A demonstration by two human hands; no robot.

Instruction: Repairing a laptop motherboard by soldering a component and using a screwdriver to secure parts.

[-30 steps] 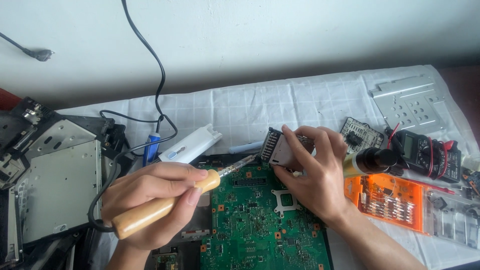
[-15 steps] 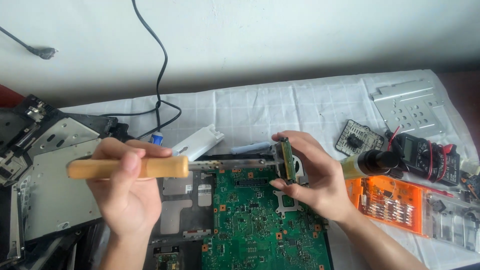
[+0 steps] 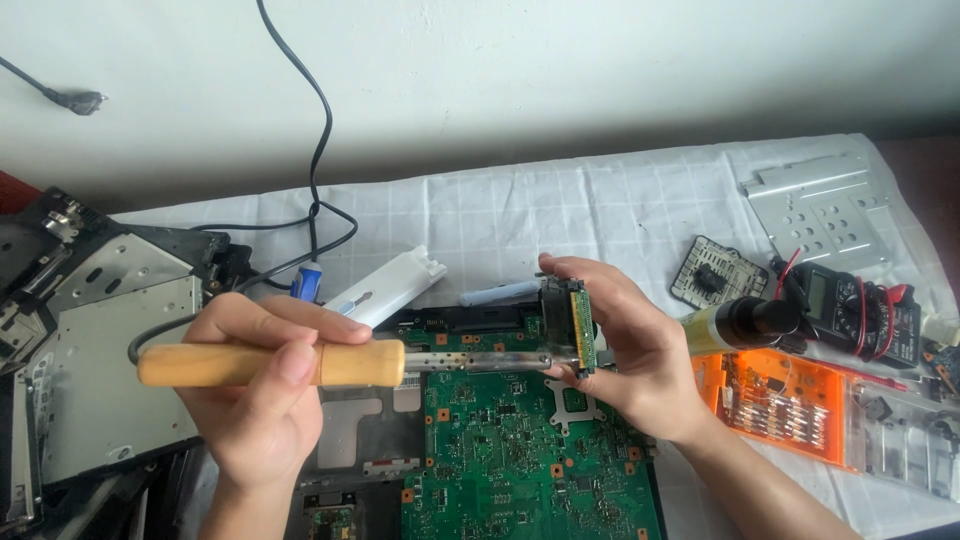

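Note:
My left hand grips the wooden handle of a soldering iron, held level with its metal shaft pointing right. The iron's tip meets a small circuit module that my right hand holds upright on edge between thumb and fingers. Both hands hover over a large green circuit board lying on the white cloth.
A black cable runs up the wall. Dismantled metal chassis parts lie at left. A white plastic piece, a bottle, a multimeter, an orange parts box and a metal bracket sit around.
My left hand has swung the soldering iron level and brought its tip rightwards to the small module. My right hand turned the module upright and lifted it slightly.

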